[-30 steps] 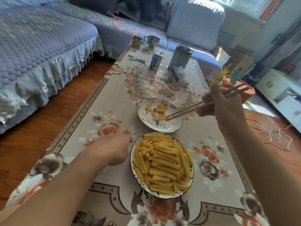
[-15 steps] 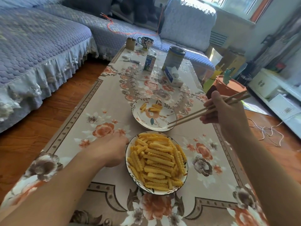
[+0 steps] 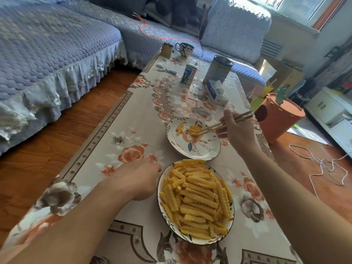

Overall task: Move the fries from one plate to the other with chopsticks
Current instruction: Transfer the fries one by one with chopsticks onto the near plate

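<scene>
A near plate point(image 3: 192, 240) is heaped with crinkle-cut fries point(image 3: 198, 199). Just behind it stands a second flower-patterned plate point(image 3: 205, 151) with a few fries point(image 3: 190, 129) on its far side. My right hand point(image 3: 238, 130) grips a pair of wooden chopsticks point(image 3: 224, 123) to the right of the far plate; their tips rest among the fries there. My left hand point(image 3: 141, 178) lies on the tablecloth against the near plate's left rim, fingers curled under; I cannot see whether they touch the rim.
The long table wears a floral cloth point(image 3: 133, 119). At its far end stand a tissue box point(image 3: 216, 91), a tin can point(image 3: 218, 68), a small carton point(image 3: 188, 74), a mug point(image 3: 184, 48) and scissors point(image 3: 167, 70). An orange bin point(image 3: 276, 119) stands right of the table; a sofa point(image 3: 47, 50) runs left.
The chopsticks left the far plate, hovered at its near right rim, then went back; their tips now sit among the fries there. The camera view shifted. My left hand stayed put.
</scene>
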The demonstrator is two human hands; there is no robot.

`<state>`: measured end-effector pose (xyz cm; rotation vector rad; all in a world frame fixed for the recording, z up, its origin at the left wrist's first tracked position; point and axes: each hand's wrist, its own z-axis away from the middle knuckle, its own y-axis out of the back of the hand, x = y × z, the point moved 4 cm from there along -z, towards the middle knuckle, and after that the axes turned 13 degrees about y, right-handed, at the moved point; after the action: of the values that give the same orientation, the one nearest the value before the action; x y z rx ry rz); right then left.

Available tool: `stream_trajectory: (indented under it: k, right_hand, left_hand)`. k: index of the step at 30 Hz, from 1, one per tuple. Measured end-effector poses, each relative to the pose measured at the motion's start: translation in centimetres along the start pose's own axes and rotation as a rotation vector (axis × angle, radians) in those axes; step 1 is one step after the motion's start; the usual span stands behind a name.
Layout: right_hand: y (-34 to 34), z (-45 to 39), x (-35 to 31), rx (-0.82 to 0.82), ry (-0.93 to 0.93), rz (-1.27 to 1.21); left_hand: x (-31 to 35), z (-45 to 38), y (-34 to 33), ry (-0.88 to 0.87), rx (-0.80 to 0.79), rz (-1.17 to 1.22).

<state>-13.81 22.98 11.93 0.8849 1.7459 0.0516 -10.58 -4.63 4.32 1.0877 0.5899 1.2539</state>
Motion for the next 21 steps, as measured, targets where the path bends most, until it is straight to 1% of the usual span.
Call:
stream_trajectory:
  k: [3,7,11,13,16,19,21]
  right_hand:
    - [0.4,0.2,0.3,0.064,0.011,0.015]
    - [1.0,0.7,0.1,0.089,0.018,0.005]
    - [3.2,1.7,-2.5,0.110,-0.012,-0.080]
    - [5.0,3.1,-4.7,0.083,-0.012,-0.103]
    - [7.6,6.1,-7.5,-0.026,-0.029,-0.146]
    - [9.0,9.6,-9.1,-0.140,-0.080,-0.175]
    - [9.1,11.9,-9.4,-0.174,-0.095,-0.158]
  left_hand:
    - [0.1,-0.1,0.0,0.003,0.001,-0.002]
    - [0.3,-0.1,-0.2,0.002,0.011,-0.006]
    - [0.3,0.1,0.1,0.002,0.007,0.010]
    - [0.3,0.3,0.4,0.001,0.005,0.017]
    - [0.6,0.7,0.5,-0.006,0.017,0.030]
    - [0.8,0.9,0.4,-0.008,0.021,0.016]
    - [0.9,1.0,0.3,-0.012,0.023,0.002]
